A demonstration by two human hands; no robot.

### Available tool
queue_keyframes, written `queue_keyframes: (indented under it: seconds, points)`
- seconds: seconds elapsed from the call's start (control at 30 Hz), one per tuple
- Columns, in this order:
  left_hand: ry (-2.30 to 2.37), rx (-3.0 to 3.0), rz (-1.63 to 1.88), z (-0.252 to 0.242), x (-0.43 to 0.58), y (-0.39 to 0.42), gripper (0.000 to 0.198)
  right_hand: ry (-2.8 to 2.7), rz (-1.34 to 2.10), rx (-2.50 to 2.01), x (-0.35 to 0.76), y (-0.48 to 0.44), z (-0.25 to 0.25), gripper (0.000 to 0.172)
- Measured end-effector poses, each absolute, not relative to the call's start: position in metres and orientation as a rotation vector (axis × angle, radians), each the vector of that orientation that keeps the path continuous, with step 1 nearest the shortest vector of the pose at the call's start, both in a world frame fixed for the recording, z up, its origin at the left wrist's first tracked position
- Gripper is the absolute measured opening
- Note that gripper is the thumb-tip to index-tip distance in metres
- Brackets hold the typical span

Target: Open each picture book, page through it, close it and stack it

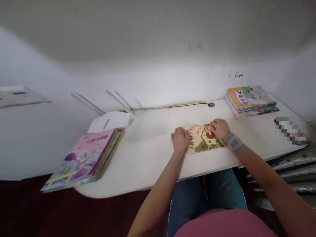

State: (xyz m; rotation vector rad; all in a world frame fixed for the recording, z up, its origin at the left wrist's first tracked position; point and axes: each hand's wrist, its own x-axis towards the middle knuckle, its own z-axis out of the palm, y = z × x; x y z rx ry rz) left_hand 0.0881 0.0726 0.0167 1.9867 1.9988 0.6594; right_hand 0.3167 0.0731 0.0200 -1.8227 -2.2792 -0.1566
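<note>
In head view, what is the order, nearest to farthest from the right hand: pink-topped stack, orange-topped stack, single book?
1. Single book: under the right hand.
2. Orange-topped stack: beyond it, right side.
3. Pink-topped stack: far left.

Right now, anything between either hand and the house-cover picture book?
Nothing visible: the left hand rests on the left end of the house-cover picture book, the right hand on its far right part. The stack of books beyond the right hand stands apart.
</note>
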Motion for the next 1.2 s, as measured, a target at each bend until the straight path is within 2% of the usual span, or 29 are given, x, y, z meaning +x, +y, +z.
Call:
queue_keyframes:
  seconds: [0.1,0.2,0.27,0.33,0.43,0.6,0.9,1.07,1.2]
  points:
    - [1.851,1.696,0.884,0.016,0.081,0.081,0.034,-2.281,-0.136,-1.826,0.317,0.073,0.020,0.030]
    - [1.667,1.459,1.047,0.017,0.073,0.092,0.053,-2.273,-0.115,-1.817,0.316,0.073,0.021,0.029]
    - [1.462,1.410,1.009,0.020,0.067,0.100,0.068,-2.263,-0.108,-1.798,0.316,0.074,0.020,0.029]
    - [1.251,1.396,0.896,0.024,0.061,0.109,0.073,-2.250,-0.095,-1.774,0.317,0.075,0.018,0.029]
    - [1.078,1.300,0.794,0.027,0.054,0.120,0.068,-2.220,-0.036,-1.710,0.319,0.077,0.014,0.027]
    - [1.018,1.150,0.822,0.024,0.049,0.123,0.052,-2.054,0.165,-1.528,0.333,0.084,0.012,0.027]
    - [1.213,1.238,0.832,0.042,0.047,0.113,0.032,-1.476,0.972,-1.365,0.359,0.084,0.036,0.036]
    - [1.282,1.318,0.820,0.053,0.048,0.109,0.031,-1.241,1.083,-1.404,0.355,0.083,0.036,0.037]
    - [1.261,1.335,0.800,0.048,0.049,0.108,0.037,-1.270,0.992,-1.485,0.354,0.087,0.031,0.037]
